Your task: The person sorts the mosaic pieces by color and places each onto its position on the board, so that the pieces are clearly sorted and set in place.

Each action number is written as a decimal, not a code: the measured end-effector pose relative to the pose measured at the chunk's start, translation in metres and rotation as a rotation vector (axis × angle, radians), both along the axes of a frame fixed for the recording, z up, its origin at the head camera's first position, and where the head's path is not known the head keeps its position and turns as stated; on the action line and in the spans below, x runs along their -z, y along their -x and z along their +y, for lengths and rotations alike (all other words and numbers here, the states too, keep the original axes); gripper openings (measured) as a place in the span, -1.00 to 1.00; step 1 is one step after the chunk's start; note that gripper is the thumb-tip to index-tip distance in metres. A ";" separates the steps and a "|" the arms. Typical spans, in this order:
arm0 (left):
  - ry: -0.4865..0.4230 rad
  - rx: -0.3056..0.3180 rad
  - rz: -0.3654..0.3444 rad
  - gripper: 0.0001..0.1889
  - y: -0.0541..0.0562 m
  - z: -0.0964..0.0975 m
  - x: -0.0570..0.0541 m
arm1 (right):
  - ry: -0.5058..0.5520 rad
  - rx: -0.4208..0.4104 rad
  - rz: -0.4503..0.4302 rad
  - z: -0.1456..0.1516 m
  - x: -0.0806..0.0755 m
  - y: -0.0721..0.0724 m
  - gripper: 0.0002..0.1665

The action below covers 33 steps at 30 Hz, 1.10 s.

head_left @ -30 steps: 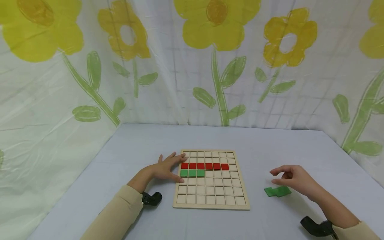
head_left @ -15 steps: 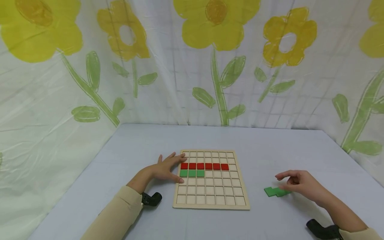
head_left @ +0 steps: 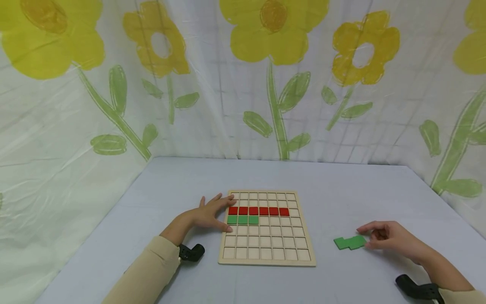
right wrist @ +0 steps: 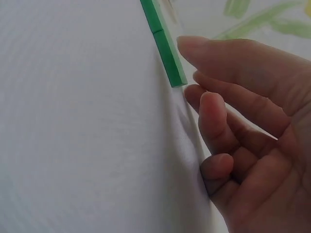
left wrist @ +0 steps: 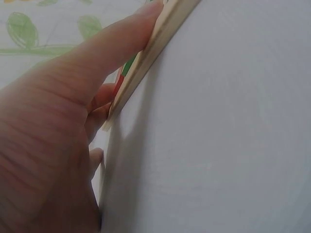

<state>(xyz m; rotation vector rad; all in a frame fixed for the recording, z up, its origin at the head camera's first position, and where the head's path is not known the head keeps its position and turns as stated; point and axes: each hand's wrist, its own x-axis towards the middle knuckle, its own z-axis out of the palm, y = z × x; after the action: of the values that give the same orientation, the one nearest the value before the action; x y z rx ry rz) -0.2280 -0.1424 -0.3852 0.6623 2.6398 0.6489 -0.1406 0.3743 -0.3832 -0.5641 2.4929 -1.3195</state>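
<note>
My left hand rests spread on the left edge of a wooden grid board, thumb and fingertips on the frame. In the left wrist view the thumb lies along the board's rim. A row of red square tiles lies in the board, with three green tiles in the row below. To the right, my right hand is beside a small group of loose green tiles on the table. Its fingers are loosely bent; the right wrist view has the thumb close to the end green tile, not visibly pinching it.
A white cloth covers the table. Behind it hangs a curtain printed with yellow flowers. Black wrist devices sit at the left wrist and right wrist.
My right hand has moved right and toward me, from above the loose green tiles to their right end. The left hand and the board stay as they were.
</note>
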 end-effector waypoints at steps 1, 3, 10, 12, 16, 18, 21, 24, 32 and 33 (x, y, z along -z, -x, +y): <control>0.000 0.000 0.001 -0.08 0.000 0.000 0.000 | 0.015 -0.017 0.003 0.001 0.001 0.000 -0.54; 0.001 0.000 0.001 -0.08 0.000 0.000 0.000 | 0.036 -0.047 0.014 0.002 0.003 0.000 -0.56; -0.008 0.006 0.004 -0.09 -0.001 0.000 -0.001 | 0.019 -0.076 0.073 0.001 0.006 0.001 -0.58; -0.013 0.008 0.004 -0.09 -0.001 0.000 0.000 | 0.018 -0.084 0.090 0.001 0.007 0.002 -0.61; -0.009 0.005 0.004 -0.08 0.000 0.000 0.000 | 0.001 -0.087 0.134 0.001 0.009 0.002 -0.70; -0.011 0.005 0.004 -0.08 -0.001 0.000 0.000 | -0.017 -0.079 0.153 0.001 0.009 0.002 -0.74; -0.011 0.010 0.003 -0.08 -0.001 0.000 0.000 | -0.043 -0.065 0.175 0.001 0.009 0.001 -0.78; -0.011 0.008 0.003 -0.08 -0.001 0.000 0.000 | -0.058 -0.057 0.208 0.000 0.009 0.001 -0.80; -0.005 0.004 0.004 -0.09 -0.001 0.000 -0.001 | -0.037 -0.057 0.229 -0.001 0.008 0.001 -0.82; -0.006 0.004 0.005 -0.09 -0.001 0.000 0.000 | -0.040 -0.052 0.229 -0.002 0.009 0.001 -0.82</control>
<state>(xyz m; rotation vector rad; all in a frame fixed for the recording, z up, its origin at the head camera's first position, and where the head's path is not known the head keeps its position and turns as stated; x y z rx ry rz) -0.2272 -0.1419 -0.3850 0.6718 2.6410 0.6545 -0.1412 0.3727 -0.3918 -0.8066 2.6582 -1.2456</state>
